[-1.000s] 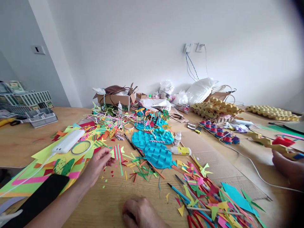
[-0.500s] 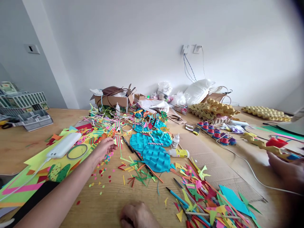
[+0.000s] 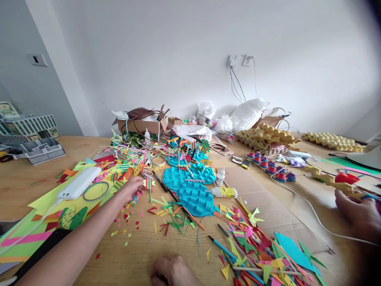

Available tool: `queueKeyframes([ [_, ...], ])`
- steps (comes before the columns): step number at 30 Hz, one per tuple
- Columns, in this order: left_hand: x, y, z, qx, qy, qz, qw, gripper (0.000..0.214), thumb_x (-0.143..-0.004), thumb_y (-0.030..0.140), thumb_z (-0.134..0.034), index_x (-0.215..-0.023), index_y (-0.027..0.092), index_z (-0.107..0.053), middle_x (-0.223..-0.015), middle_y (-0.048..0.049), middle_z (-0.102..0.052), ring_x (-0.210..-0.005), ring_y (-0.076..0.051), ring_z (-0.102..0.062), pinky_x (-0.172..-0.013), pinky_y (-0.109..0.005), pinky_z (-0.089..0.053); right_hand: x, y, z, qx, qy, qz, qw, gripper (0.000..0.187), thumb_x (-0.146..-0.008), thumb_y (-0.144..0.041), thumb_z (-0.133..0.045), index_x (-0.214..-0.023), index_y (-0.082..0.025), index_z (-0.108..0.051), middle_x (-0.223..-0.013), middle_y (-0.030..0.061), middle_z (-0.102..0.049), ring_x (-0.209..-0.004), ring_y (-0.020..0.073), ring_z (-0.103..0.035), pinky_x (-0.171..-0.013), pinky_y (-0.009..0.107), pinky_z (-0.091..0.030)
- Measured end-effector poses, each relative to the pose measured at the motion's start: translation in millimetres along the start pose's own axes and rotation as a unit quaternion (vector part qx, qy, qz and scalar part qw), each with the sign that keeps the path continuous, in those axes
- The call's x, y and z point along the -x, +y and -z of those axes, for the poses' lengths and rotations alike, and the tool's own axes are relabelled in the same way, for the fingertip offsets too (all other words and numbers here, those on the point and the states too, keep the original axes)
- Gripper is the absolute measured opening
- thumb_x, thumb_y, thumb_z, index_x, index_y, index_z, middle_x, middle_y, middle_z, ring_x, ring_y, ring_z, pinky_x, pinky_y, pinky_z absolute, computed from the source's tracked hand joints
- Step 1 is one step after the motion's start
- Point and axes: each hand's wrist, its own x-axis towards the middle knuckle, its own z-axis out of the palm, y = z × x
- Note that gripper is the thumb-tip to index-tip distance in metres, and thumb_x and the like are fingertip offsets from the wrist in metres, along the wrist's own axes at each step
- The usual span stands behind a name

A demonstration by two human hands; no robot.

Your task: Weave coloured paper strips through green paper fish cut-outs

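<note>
My left hand (image 3: pixel 133 188) reaches far out over the wooden table (image 3: pixel 139 246), its fingers pinched on a small paper cut-out with red and green stripes (image 3: pixel 149 183). It hovers beside the heap of coloured paper shapes (image 3: pixel 131 161) and just left of the blue folded-paper discs (image 3: pixel 193 196). At the bottom edge my right hand (image 3: pixel 172 273) rests on the table, its fingers curled under; nothing shows in it.
A white power bank (image 3: pixel 79 183) and a tape ring (image 3: pixel 95 190) lie on yellow sheets at left. Glue bottles (image 3: pixel 224 192), a black pen (image 3: pixel 160 181), brushes and paper scraps (image 3: pixel 253 242) fill the middle. Another person's hand (image 3: pixel 361 216) works at right. Boxes, bags and egg trays (image 3: pixel 268 137) stand behind.
My left hand carried the striped cut-out forward, away from me, towards the paper heap. My right hand stayed put. The view shifted slightly.
</note>
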Motion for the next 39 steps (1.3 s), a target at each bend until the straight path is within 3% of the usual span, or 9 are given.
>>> queueKeyframes([
  [15,0,-1,-2.1,-0.113,0.039,0.012,0.993,0.029,-0.087,0.028,-0.051,-0.112,0.015,-0.051,-0.107,-0.0076,-0.057,-0.087,-0.018,-0.059,-0.073,-0.037,-0.051,0,-2,4,0.007,-0.006,0.020,1.000,0.025,-0.074,-0.008,-0.051,-0.093,-0.013,-0.067,-0.089,0.0075,-0.069,-0.080,0.0143,-0.062,-0.068,0.016,-0.041],
  [25,6,10,2.4,-0.125,0.049,-0.053,0.990,0.025,-0.088,0.028,-0.050,-0.108,0.013,-0.052,-0.096,-0.0052,-0.059,-0.074,-0.014,-0.060,-0.064,-0.031,-0.052,1,4,-2,-0.004,0.006,0.028,1.000,0.022,-0.075,-0.011,-0.051,-0.090,-0.015,-0.066,-0.087,0.0058,-0.069,-0.079,0.0139,-0.062,-0.068,0.016,-0.041],
  [30,-3,18,2.7,-0.127,0.067,-0.083,0.986,0.027,-0.088,0.028,-0.050,-0.110,0.014,-0.052,-0.100,-0.0062,-0.059,-0.079,-0.016,-0.060,-0.067,-0.033,-0.052,1,3,0,-0.013,0.003,0.024,1.000,0.024,-0.075,-0.011,-0.051,-0.092,-0.015,-0.067,-0.089,0.0057,-0.069,-0.082,0.0142,-0.062,-0.071,0.016,-0.041],
  [39,-26,27,-5.6,-0.139,0.075,-0.081,0.984,0.029,-0.087,0.029,-0.051,-0.112,0.015,-0.051,-0.109,-0.0079,-0.056,-0.090,-0.019,-0.058,-0.076,-0.039,-0.050,-2,6,-5,-0.018,0.004,0.012,1.000,0.024,-0.074,-0.012,-0.051,-0.093,-0.015,-0.067,-0.090,0.0056,-0.069,-0.081,0.0140,-0.061,-0.070,0.016,-0.041],
])
